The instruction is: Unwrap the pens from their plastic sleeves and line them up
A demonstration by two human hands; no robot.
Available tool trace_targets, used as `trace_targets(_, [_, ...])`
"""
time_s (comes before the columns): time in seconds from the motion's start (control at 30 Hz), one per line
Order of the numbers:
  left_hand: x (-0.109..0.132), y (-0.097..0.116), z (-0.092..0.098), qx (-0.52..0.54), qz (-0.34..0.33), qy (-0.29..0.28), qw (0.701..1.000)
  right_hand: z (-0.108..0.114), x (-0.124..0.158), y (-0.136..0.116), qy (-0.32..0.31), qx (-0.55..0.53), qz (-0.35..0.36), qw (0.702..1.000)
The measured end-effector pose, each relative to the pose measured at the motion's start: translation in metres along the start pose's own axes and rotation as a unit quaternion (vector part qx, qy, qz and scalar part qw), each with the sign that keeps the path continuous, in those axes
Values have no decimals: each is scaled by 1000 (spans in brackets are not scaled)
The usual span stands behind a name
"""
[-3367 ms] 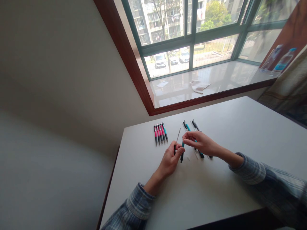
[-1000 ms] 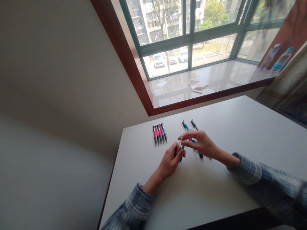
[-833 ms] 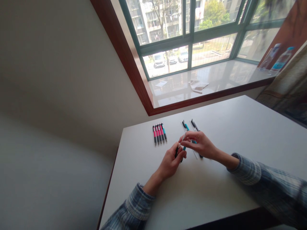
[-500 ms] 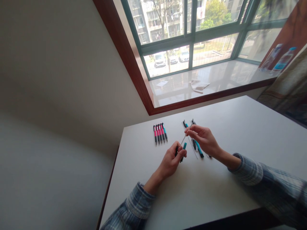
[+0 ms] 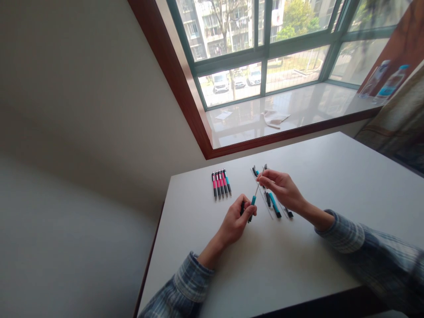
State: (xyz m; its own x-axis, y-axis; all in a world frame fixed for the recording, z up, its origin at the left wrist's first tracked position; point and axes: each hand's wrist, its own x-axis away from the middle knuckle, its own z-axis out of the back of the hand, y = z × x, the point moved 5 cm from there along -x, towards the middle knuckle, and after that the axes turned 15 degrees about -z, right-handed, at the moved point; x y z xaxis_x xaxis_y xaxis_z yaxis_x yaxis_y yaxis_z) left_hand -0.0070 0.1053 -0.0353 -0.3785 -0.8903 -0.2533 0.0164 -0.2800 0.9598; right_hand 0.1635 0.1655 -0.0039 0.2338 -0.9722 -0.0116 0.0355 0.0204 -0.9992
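Left hand (image 5: 234, 224) is clenched around teal-and-black pen barrel (image 5: 252, 208), right hand (image 5: 282, 187) pinches thin metal refill (image 5: 259, 187) above it, over white table (image 5: 265, 274), right of pink-and-black pens (image 5: 221, 184).

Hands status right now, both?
Left hand: closed, holding a teal pen barrel.
Right hand: closed, pinching a thin refill.

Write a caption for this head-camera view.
Left hand grips a teal pen barrel; right hand holds a slim refill.
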Motion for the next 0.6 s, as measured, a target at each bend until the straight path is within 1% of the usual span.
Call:
trace_targets(0.2, [-1, 5, 0, -5, -8, 9, 1000, -12, 7, -6, -81, 64, -1, 995])
trace_targets(0.27, [-1, 7, 0, -5, -14, 20, 1000, -15, 9, -7, -104, 67, -6, 992])
trace_targets(0.43, [-1, 7, 1, 1, -26, 40, 999, -16, 8, -4, -122, 40, -34, 991])
trace_targets(0.6, [0, 4, 1, -25, -29, 30, 999, -19, 8, 2, -141, 32, -43, 989])
